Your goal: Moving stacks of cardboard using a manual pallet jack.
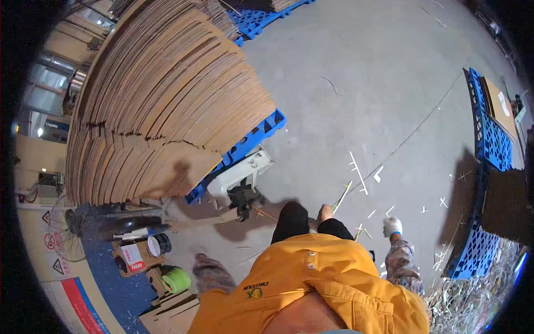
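My right hand [392,226], in a white glove, hangs low over the floor at my right side. Its fingers look curled in, and nothing shows in them. On the left, my left hand [200,259] is small and smeared at the end of a patterned sleeve, so its fingers cannot be made out. Neither hand touches anything that I can see. Ahead of my left hand stands a pallet jack [245,171] with a pale body and a dark wheel part. It is at the near end of a blue pallet [253,139] bearing a tall stack of flat cardboard sheets [183,83].
Blue pallets [492,136] stand at the right with flat cardboard [500,108]. Scraps of pale strip [359,173] litter the floor [356,83]. Shredded material [473,295] lies lower right. At left are a wire-caged fan [69,228], a small box [133,258] and a green roll [177,280].
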Available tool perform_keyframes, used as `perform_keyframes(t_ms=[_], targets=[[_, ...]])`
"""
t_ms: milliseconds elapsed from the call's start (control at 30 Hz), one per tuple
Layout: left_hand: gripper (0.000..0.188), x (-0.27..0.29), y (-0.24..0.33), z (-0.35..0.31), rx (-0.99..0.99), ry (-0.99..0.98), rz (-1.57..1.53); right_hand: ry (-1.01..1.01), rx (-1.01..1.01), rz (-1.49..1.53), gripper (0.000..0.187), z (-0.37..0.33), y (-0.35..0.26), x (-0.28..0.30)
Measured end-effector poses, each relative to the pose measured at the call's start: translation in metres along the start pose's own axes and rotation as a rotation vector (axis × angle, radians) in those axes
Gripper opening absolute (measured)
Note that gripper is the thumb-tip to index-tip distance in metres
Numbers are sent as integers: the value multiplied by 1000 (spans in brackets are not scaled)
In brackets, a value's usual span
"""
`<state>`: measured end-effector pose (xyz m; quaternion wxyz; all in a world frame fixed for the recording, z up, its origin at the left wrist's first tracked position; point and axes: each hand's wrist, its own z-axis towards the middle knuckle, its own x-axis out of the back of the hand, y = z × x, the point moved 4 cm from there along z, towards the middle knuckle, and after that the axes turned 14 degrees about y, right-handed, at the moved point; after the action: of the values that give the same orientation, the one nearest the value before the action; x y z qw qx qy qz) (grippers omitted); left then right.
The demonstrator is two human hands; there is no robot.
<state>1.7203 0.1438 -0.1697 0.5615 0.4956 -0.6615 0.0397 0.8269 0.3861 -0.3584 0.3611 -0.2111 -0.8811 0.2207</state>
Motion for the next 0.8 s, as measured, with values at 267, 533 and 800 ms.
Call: perform_keyframes(t_ms=[267, 533, 800], targets=[[29, -153, 179, 274, 656, 398, -427, -85, 22, 122, 16, 31, -19, -22], [21, 6, 176, 378, 751, 796, -719, -355, -49, 184, 24, -20, -148, -90], [17, 13, 262, 433, 810, 673, -983, -149, -77, 301, 22, 57, -204, -60]])
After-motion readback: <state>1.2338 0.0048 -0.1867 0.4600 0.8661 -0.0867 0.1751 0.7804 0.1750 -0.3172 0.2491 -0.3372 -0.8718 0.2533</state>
